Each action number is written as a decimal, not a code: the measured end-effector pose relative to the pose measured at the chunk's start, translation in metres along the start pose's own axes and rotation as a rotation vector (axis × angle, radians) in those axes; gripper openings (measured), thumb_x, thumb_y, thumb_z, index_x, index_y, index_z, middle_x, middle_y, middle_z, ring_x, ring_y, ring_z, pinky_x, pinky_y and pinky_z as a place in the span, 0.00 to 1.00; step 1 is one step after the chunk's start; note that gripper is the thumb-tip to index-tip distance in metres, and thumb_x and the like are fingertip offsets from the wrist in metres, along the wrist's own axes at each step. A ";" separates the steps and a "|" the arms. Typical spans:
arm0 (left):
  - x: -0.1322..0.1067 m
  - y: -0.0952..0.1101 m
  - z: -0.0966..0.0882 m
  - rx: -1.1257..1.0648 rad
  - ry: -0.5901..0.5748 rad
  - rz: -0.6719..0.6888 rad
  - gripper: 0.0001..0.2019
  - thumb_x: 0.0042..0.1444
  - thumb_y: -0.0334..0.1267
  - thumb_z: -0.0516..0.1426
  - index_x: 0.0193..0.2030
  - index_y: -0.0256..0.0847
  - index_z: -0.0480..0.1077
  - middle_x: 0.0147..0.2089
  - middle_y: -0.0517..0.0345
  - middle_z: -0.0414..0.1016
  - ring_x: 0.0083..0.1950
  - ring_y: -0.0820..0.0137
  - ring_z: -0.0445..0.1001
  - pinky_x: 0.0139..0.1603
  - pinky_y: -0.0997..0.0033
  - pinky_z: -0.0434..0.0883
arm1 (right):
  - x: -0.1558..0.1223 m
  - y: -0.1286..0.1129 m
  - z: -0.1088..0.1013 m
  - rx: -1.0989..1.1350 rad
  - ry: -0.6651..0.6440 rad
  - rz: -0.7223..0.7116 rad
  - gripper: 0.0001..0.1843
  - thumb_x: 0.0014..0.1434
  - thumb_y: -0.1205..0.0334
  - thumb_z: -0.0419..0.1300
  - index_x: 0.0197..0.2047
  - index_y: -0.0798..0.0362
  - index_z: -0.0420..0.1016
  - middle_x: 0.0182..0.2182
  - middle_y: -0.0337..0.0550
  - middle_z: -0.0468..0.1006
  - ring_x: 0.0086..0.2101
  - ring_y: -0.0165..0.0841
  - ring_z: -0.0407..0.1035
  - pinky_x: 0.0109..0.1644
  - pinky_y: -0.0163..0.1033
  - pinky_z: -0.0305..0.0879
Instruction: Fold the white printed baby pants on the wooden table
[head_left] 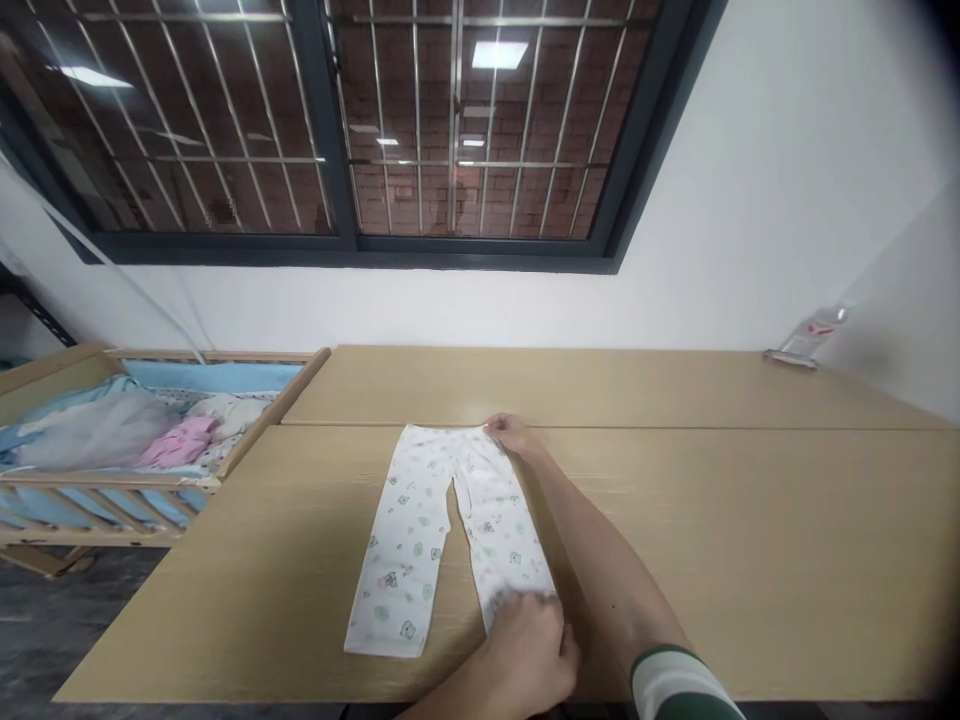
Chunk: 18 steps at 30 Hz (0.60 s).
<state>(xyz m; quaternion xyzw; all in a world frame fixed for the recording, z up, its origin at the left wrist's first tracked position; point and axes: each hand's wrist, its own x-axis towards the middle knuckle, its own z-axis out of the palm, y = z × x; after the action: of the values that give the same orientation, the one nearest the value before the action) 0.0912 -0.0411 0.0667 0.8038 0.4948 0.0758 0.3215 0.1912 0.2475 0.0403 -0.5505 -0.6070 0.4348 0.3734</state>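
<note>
A small pair of white baby trousers (420, 530) with a green print lies flat on the wooden table (750, 540), waistband away from me, legs toward me. My right hand (508, 433) reaches out to the waistband's right corner, fingers pinched on the cloth. My left hand (529, 655) is near the table's front edge, fingers curled on the hem of the right leg. A green and white striped sleeve (675, 690) covers my right upper arm.
A wooden cot (247, 440) with blue lining, pink and white clothes inside, stands against the table's left end. A clear plastic packet (806, 340) lies at the far right by the white wall. A barred window is above.
</note>
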 end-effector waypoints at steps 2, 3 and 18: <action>-0.006 -0.003 -0.005 -0.130 0.080 -0.009 0.17 0.64 0.44 0.49 0.38 0.40 0.76 0.40 0.42 0.81 0.39 0.57 0.78 0.38 0.60 0.69 | 0.000 -0.005 0.001 -0.001 -0.007 0.005 0.08 0.52 0.64 0.68 0.34 0.56 0.75 0.25 0.39 0.76 0.26 0.29 0.68 0.30 0.31 0.64; -0.011 -0.006 -0.009 -0.215 0.127 -0.016 0.17 0.65 0.46 0.48 0.36 0.42 0.74 0.37 0.45 0.81 0.37 0.60 0.77 0.36 0.63 0.67 | 0.000 -0.009 0.001 -0.002 -0.013 0.008 0.08 0.52 0.64 0.68 0.35 0.56 0.75 0.26 0.40 0.77 0.27 0.29 0.69 0.30 0.31 0.65; -0.126 -0.097 -0.046 -0.909 0.386 -0.177 0.28 0.61 0.67 0.51 0.27 0.44 0.65 0.24 0.60 0.71 0.21 0.73 0.68 0.24 0.73 0.63 | 0.019 -0.080 0.114 -0.146 0.042 -0.059 0.09 0.55 0.66 0.64 0.41 0.56 0.74 0.26 0.36 0.73 0.24 0.26 0.64 0.28 0.30 0.60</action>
<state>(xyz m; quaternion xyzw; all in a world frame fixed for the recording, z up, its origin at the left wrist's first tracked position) -0.0641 -0.0977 0.0696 0.5085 0.5285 0.4035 0.5471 0.0553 0.2514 0.0755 -0.5671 -0.6450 0.3669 0.3575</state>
